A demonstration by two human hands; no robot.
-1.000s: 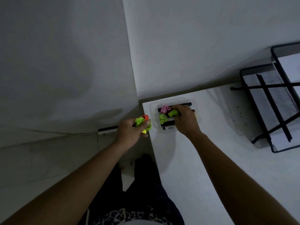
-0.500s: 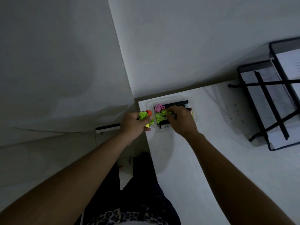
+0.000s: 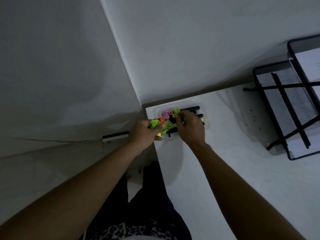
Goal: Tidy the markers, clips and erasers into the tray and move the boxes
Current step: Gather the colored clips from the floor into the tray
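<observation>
A clear plastic tray (image 3: 199, 103) sits at the far left corner of the white table (image 3: 233, 170). Black markers (image 3: 192, 108) lie in it with a pink clip (image 3: 166, 114) and green clips (image 3: 168, 124). My left hand (image 3: 142, 134) hovers at the tray's left edge, closed on a bunch of green, orange and yellow clips (image 3: 156, 124). My right hand (image 3: 189, 127) is over the tray, its fingertips pinching a green clip (image 3: 176, 111) above the markers.
A black wire paper organiser (image 3: 285, 108) holding white sheets stands at the right of the table. Grey walls meet in a corner just behind the tray. The table's left edge drops to the floor beside my legs.
My left hand has moved right, up to the tray's edge, still holding its clips. My right hand has shifted within the tray and now pinches a green clip near the tray's far side.
</observation>
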